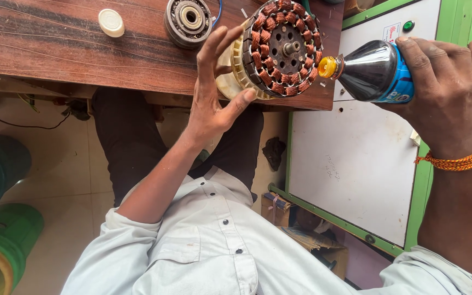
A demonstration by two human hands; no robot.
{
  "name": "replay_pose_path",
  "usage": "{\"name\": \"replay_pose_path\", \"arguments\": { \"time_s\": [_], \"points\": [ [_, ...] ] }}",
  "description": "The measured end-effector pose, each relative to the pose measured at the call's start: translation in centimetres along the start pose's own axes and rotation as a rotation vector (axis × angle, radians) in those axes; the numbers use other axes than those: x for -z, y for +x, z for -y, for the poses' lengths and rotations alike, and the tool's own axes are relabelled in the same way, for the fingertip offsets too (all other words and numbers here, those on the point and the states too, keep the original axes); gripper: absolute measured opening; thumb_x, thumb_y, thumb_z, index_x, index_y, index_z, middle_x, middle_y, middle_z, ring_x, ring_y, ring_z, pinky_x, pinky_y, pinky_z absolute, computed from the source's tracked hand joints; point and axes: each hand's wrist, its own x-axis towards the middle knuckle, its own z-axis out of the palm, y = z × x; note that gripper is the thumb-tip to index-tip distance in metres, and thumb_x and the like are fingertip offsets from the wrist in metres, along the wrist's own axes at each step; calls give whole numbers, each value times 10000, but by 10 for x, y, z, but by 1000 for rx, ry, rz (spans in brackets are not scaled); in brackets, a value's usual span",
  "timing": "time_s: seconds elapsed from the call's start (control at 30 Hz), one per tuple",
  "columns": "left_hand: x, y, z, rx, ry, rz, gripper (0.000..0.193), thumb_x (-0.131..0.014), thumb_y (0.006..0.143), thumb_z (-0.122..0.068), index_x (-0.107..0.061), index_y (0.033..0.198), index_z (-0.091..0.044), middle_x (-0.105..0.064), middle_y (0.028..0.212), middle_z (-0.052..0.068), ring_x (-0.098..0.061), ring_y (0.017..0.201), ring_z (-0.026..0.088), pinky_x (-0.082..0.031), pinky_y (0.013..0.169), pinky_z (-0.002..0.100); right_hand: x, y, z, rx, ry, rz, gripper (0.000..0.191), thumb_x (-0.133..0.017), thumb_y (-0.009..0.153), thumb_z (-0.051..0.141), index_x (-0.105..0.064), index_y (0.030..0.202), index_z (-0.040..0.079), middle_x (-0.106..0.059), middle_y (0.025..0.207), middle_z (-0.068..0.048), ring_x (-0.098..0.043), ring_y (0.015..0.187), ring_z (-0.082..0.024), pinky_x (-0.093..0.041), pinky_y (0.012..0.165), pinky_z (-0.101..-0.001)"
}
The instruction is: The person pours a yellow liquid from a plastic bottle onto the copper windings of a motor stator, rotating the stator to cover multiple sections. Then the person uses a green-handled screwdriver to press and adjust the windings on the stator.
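Note:
My left hand (211,95) cups the cream plastic rim of a round motor stator (282,49) with copper windings. It props the stator on edge at the near edge of the wooden table (55,49), thumb under the rim and fingers spread behind it. My right hand (443,76) grips a dark plastic bottle (375,71) with a blue label, held on its side. The bottle's open yellow neck (328,66) points at the stator's right edge and almost touches the windings.
A round metal bearing housing (188,21) and a small white cap (110,22) lie on the table. A white and green cabinet (356,164) with a green button stands at the right. Green rolls (4,235) sit at the left and a cardboard box (288,210) on the floor.

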Motion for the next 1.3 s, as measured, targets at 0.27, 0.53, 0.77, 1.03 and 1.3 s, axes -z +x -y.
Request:
{"name": "replay_pose_path", "arguments": {
  "time_s": [0.27, 0.53, 0.77, 1.03, 1.3],
  "points": [
    [-13, 11, 0, 297, -175, -136, 662, -581, 1091, -586, -391, 1569, -169, -516, 1520, 100, -497, 1451, 220, -444, 1282, 414, 6, -4, 5, 0, 14, 5, 732, -926, 903, 432, -561, 1431, 80, -645, 1382, -68, -596, 1296, -253, -348, 1215, -597],
    [-4, 13, -20, 333, -102, -147, 810, -782, 944, -560, -398, 1553, -189, -590, 1470, 118, -648, 1325, 249, -582, 1160, 439, 18, -3, 16, 7, 4, 28, 742, -941, 870, 393, -577, 1441, 89, -635, 1400, -59, -584, 1304, -247, -337, 1206, -595],
    [-14, 6, -18, 322, -223, -127, 903, -807, 900, -586, -318, 1554, -200, -533, 1473, 119, -640, 1315, 249, -632, 1094, 418, 27, 4, 24, 1, 9, 27, 750, -945, 854, 373, -574, 1441, 91, -627, 1417, -51, -574, 1320, -246, -334, 1227, -598],
    [-21, 11, -10, 432, -216, -245, 755, -798, 840, -606, -598, 1363, -100, -646, 1300, 87, -685, 1095, 187, -647, 939, 375, 33, 5, 30, -14, 16, 39, 803, -959, 782, 352, -582, 1441, 89, -626, 1416, -47, -572, 1308, -258, -344, 1230, -602],
    [-24, 7, -17, 401, -273, -244, 711, -826, 830, -542, -566, 1325, -103, -621, 1232, 54, -692, 1039, 102, -680, 866, 286, 33, 5, 31, -7, 4, 33, 786, -947, 804, 366, -576, 1445, 101, -615, 1419, -42, -561, 1315, -255, -328, 1233, -620]
  ]
}}
